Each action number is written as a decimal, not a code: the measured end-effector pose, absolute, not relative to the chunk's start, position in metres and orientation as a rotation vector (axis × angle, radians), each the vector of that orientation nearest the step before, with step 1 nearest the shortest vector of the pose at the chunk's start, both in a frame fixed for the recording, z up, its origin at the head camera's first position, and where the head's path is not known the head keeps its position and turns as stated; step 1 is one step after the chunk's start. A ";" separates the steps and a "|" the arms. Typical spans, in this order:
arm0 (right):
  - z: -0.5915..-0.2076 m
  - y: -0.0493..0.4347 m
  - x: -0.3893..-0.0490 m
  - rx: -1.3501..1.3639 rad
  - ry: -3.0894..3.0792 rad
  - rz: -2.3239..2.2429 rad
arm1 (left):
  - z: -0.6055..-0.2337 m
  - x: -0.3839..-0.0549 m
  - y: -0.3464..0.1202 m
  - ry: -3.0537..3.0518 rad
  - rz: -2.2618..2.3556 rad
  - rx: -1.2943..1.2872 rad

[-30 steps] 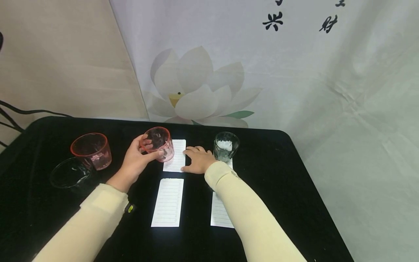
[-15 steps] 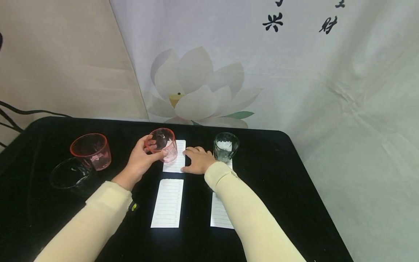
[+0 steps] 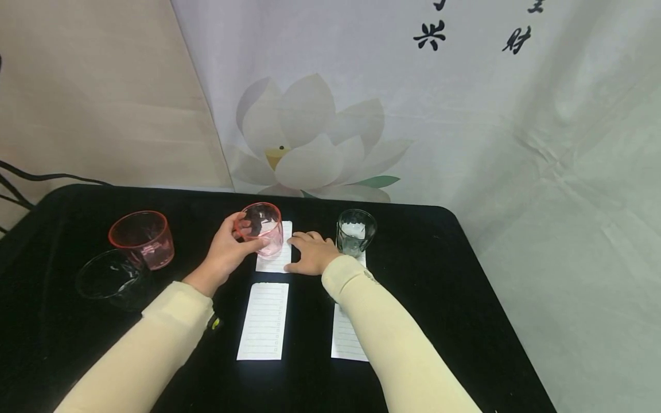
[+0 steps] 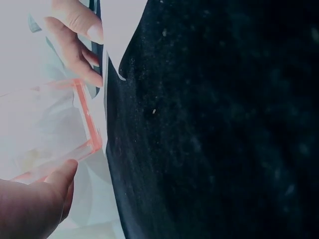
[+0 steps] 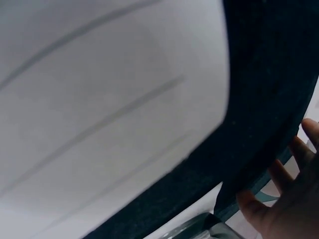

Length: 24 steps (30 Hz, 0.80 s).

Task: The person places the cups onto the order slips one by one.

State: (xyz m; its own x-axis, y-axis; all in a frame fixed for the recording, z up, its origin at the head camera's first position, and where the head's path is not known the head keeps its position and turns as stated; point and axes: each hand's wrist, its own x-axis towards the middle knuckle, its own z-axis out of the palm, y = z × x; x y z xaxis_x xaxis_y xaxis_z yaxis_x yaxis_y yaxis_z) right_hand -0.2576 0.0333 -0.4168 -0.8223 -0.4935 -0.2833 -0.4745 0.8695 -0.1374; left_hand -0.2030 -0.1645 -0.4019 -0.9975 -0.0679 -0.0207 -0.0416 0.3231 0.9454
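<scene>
My left hand [image 3: 227, 249] grips a pink glass tumbler [image 3: 273, 236] with a red rim, thumb on the near side and fingers round the far side. The tumbler stands upright over the upper left lined paper slip [image 3: 273, 265]. In the left wrist view the thick base of the pink tumbler [image 4: 88, 117] is close above that slip. My right hand [image 3: 312, 253] lies low at the slip's right edge, fingers and thumb spread, holding nothing. Just behind it a clear glass tumbler [image 3: 352, 244] stands on another slip, mostly covered by my right arm.
At the left stand a second pink tumbler [image 3: 157, 252] and a clear tumbler [image 3: 100, 275], overlapping in the head view. Nearer me lie two slips: a left one [image 3: 263, 321] and a right one [image 3: 347, 338] partly under my sleeve. A curtain [image 3: 330, 115] hangs behind the black table [image 3: 439, 321].
My left hand has carried the pink tumbler a short way right and slightly down, farther over the upper left slip. My right hand has stayed in place.
</scene>
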 end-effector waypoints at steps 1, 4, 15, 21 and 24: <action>-0.416 0.033 -0.257 -0.727 2.730 -0.085 | -0.402 -0.204 -0.164 -2.544 -1.807 0.106; -0.415 0.034 -0.257 -0.732 2.731 -0.087 | -0.402 -0.205 -0.162 -2.567 -1.790 0.105; -0.417 0.033 -0.256 -0.735 2.747 -0.084 | -0.405 -0.209 -0.157 -2.592 -1.784 0.057; -0.417 0.033 -0.257 -0.733 2.750 -0.063 | -0.409 -0.212 -0.158 -2.589 -1.784 0.038; -0.417 0.033 -0.257 -0.734 2.750 -0.060 | -0.411 -0.214 -0.158 -2.594 -1.776 0.030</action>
